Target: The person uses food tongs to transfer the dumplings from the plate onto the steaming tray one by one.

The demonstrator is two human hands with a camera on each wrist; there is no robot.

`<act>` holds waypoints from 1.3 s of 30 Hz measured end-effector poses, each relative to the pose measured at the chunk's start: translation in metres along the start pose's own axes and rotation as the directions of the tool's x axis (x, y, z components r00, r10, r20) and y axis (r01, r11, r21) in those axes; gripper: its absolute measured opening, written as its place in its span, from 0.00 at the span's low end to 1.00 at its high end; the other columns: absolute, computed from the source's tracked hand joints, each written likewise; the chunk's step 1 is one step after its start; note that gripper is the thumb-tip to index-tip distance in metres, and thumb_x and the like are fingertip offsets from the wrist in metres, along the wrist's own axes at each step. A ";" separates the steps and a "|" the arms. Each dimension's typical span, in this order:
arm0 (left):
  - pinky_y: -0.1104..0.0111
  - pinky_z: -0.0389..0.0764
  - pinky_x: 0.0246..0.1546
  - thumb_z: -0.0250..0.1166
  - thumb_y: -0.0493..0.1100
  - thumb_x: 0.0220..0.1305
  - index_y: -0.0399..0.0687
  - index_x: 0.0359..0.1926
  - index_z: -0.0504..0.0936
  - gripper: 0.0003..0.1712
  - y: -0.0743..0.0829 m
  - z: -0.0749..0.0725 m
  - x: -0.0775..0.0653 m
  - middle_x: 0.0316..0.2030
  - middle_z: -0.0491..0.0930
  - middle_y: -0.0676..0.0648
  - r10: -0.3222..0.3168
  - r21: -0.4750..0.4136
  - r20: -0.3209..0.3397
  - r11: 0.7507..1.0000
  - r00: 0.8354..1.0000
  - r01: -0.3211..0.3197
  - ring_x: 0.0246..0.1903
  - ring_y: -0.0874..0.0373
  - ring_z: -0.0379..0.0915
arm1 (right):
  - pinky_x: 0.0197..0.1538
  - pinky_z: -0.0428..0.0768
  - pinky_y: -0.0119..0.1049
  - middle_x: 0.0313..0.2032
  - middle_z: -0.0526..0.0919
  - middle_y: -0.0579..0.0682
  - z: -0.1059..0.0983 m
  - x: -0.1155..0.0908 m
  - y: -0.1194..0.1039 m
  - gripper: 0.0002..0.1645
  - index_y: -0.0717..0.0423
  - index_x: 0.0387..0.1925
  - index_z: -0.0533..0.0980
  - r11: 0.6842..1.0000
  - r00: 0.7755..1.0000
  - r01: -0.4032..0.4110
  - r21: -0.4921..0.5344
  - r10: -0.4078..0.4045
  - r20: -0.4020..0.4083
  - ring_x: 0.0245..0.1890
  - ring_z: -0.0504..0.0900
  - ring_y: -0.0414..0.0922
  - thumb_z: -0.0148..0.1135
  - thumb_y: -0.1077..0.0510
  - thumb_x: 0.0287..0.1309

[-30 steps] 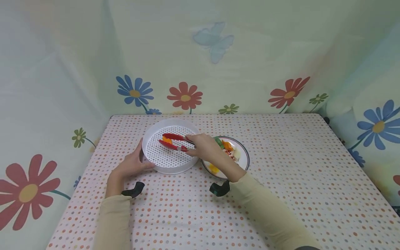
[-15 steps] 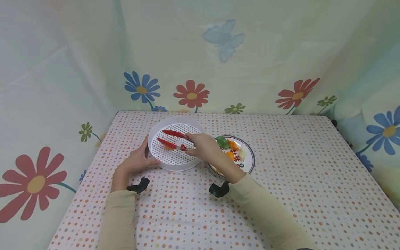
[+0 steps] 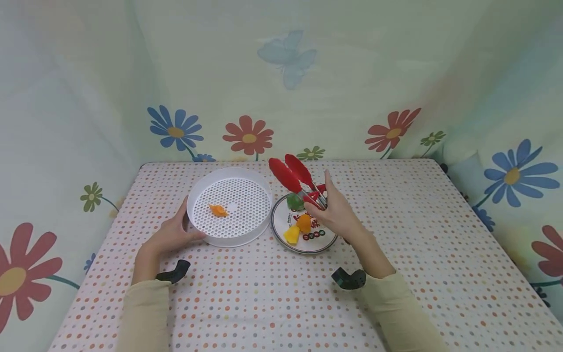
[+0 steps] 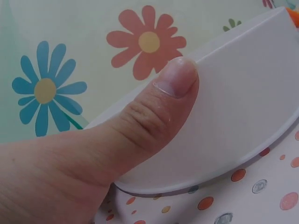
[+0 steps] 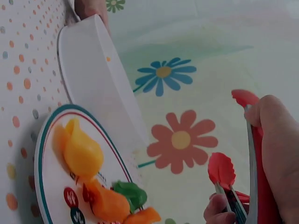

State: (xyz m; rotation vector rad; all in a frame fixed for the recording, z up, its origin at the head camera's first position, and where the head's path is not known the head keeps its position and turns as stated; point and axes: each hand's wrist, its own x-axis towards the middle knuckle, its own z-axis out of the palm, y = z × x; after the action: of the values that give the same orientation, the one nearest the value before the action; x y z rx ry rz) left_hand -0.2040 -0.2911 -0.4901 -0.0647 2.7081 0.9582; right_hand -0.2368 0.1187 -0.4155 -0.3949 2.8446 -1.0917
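My left hand (image 3: 171, 234) rests against the outside of a round white steamer basket (image 3: 229, 241) with a perforated floor. In the left wrist view the thumb (image 4: 154, 107) lies straight along its wall; the other fingers are hidden. An orange toy dumpling (image 3: 218, 210) lies on the basket's floor. My right hand (image 3: 336, 215) holds red-tipped tongs (image 3: 286, 175) above the plate, their tips apart with nothing between them. On the plate (image 3: 281, 239) sit a yellow toy dumpling (image 5: 83, 151), an orange toy dumpling (image 5: 110, 205) and a green piece (image 5: 131, 193).
A dotted cloth (image 3: 255, 303) covers the table. The plate stands just right of the basket. Behind the table hangs a curtain (image 3: 211, 73) printed with flowers. Black wrist mounts (image 3: 349, 278) stick out below both hands.
The tongs have let go of the orange toy dumpling in the basket. My right hand has lifted them and moved right over the plate. My left hand has stayed at the basket.
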 end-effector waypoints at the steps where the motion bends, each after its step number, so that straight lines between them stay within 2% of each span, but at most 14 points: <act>1: 0.32 0.49 0.62 0.68 0.73 0.42 0.67 0.72 0.21 0.74 -0.001 -0.001 -0.001 0.75 0.38 0.39 -0.003 0.005 0.002 1.000 1.000 0.002 0.70 0.29 0.39 | 0.54 0.78 0.55 0.66 0.62 0.64 -0.002 0.000 0.004 0.66 0.55 0.74 0.32 1.000 1.000 -0.020 -0.002 0.020 0.015 0.57 0.71 0.58 0.63 0.36 0.53; 3: 0.31 0.49 0.62 0.68 0.73 0.43 0.67 0.72 0.20 0.74 -0.003 -0.002 -0.003 0.75 0.37 0.39 -0.011 0.011 0.011 1.000 1.000 0.011 0.70 0.28 0.38 | 0.57 0.74 0.58 0.69 0.57 0.65 -0.006 -0.001 0.010 0.68 0.56 0.74 0.32 0.999 0.997 -0.054 -0.009 0.054 0.046 0.64 0.65 0.60 0.63 0.33 0.51; 5: 0.31 0.48 0.61 0.67 0.74 0.42 0.67 0.71 0.19 0.74 -0.003 -0.002 -0.004 0.75 0.37 0.38 -0.019 0.019 0.016 1.000 1.000 0.019 0.70 0.28 0.38 | 0.57 0.74 0.57 0.70 0.56 0.65 -0.012 -0.002 0.015 0.69 0.56 0.74 0.33 0.996 0.994 -0.085 -0.030 0.087 0.064 0.65 0.64 0.61 0.63 0.31 0.50; 10: 0.30 0.48 0.61 0.67 0.75 0.41 0.68 0.71 0.19 0.75 -0.001 -0.001 -0.003 0.75 0.36 0.40 -0.030 0.030 0.018 0.999 0.999 0.030 0.70 0.28 0.38 | 0.49 0.81 0.53 0.65 0.64 0.65 -0.036 -0.007 0.023 0.62 0.57 0.74 0.39 0.992 0.992 -0.122 -0.040 0.123 0.013 0.58 0.72 0.61 0.62 0.34 0.53; 13: 0.30 0.48 0.60 0.67 0.75 0.41 0.68 0.71 0.19 0.75 -0.002 -0.002 -0.003 0.75 0.36 0.40 -0.020 0.023 0.018 1.000 1.000 0.020 0.70 0.28 0.38 | 0.49 0.82 0.52 0.62 0.67 0.64 -0.049 -0.011 0.027 0.57 0.58 0.73 0.47 0.991 0.992 -0.122 -0.056 0.120 -0.037 0.55 0.73 0.60 0.63 0.37 0.54; 16: 0.30 0.48 0.60 0.68 0.74 0.41 0.67 0.71 0.19 0.75 -0.002 -0.002 -0.004 0.75 0.35 0.40 -0.008 0.028 0.021 1.000 1.000 0.007 0.70 0.27 0.37 | 0.46 0.83 0.49 0.58 0.70 0.63 -0.060 -0.013 0.033 0.54 0.58 0.70 0.53 0.985 0.992 -0.117 -0.124 0.110 -0.064 0.50 0.74 0.57 0.65 0.35 0.51; 18: 0.30 0.48 0.61 0.68 0.73 0.42 0.67 0.71 0.18 0.75 -0.003 -0.002 -0.005 0.75 0.34 0.39 0.007 0.033 0.022 0.999 1.000 -0.008 0.69 0.27 0.38 | 0.44 0.83 0.48 0.55 0.73 0.63 -0.068 -0.015 0.039 0.56 0.59 0.67 0.56 0.971 0.992 -0.118 -0.209 0.108 -0.057 0.47 0.74 0.56 0.66 0.33 0.47; 21: 0.30 0.49 0.61 0.67 0.74 0.42 0.68 0.71 0.18 0.75 -0.003 -0.002 -0.004 0.75 0.35 0.39 0.015 0.050 0.015 0.999 1.000 -0.016 0.69 0.27 0.39 | 0.42 0.82 0.48 0.52 0.75 0.63 -0.083 -0.020 0.048 0.58 0.59 0.65 0.61 0.938 0.994 -0.104 -0.330 0.112 0.005 0.43 0.75 0.54 0.70 0.30 0.41; 27: 0.29 0.49 0.60 0.66 0.75 0.41 0.71 0.70 0.18 0.74 -0.003 -0.005 -0.004 0.75 0.36 0.39 0.010 0.056 0.007 0.998 1.000 -0.010 0.69 0.27 0.39 | 0.40 0.80 0.52 0.49 0.80 0.60 -0.105 -0.035 0.054 0.54 0.57 0.63 0.68 0.881 0.978 -0.088 -0.464 0.164 0.126 0.41 0.78 0.52 0.77 0.37 0.34; 30: 0.29 0.49 0.59 0.67 0.74 0.42 0.69 0.70 0.18 0.75 -0.002 -0.007 -0.006 0.75 0.35 0.39 0.010 0.057 0.009 0.998 1.000 -0.010 0.69 0.26 0.39 | 0.39 0.80 0.53 0.48 0.82 0.58 -0.107 -0.039 0.050 0.53 0.53 0.63 0.69 0.852 0.970 -0.084 -0.517 0.188 0.152 0.41 0.79 0.51 0.78 0.39 0.33; 35: 0.30 0.49 0.60 0.68 0.73 0.43 0.68 0.71 0.18 0.75 -0.001 -0.007 -0.007 0.75 0.35 0.38 0.019 0.054 0.014 0.998 1.000 -0.019 0.69 0.26 0.39 | 0.31 0.78 0.42 0.40 0.84 0.53 -0.101 -0.037 0.043 0.49 0.52 0.60 0.73 0.821 0.965 -0.074 -0.567 0.203 0.168 0.34 0.78 0.45 0.79 0.40 0.33; 37: 0.30 0.50 0.60 0.68 0.73 0.43 0.67 0.71 0.18 0.75 -0.002 -0.006 -0.006 0.75 0.35 0.37 0.025 0.053 0.018 0.998 1.000 -0.026 0.69 0.25 0.39 | 0.30 0.77 0.40 0.40 0.84 0.53 -0.097 -0.037 0.041 0.47 0.53 0.59 0.74 0.811 0.962 -0.073 -0.581 0.210 0.173 0.32 0.78 0.45 0.79 0.41 0.34; 39: 0.30 0.50 0.60 0.68 0.72 0.44 0.66 0.71 0.18 0.74 -0.002 -0.005 -0.005 0.75 0.35 0.37 0.031 0.052 0.020 0.998 0.999 -0.032 0.68 0.25 0.39 | 0.32 0.79 0.44 0.44 0.84 0.55 -0.093 -0.037 0.038 0.46 0.53 0.58 0.75 0.802 0.961 -0.074 -0.593 0.217 0.173 0.36 0.80 0.48 0.78 0.42 0.35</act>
State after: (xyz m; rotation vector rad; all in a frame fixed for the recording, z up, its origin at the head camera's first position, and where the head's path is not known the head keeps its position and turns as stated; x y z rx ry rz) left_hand -0.1998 -0.2956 -0.4862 -0.0032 2.7222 0.8915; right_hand -0.2236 0.2163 -0.3726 -0.2953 2.8662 -0.1002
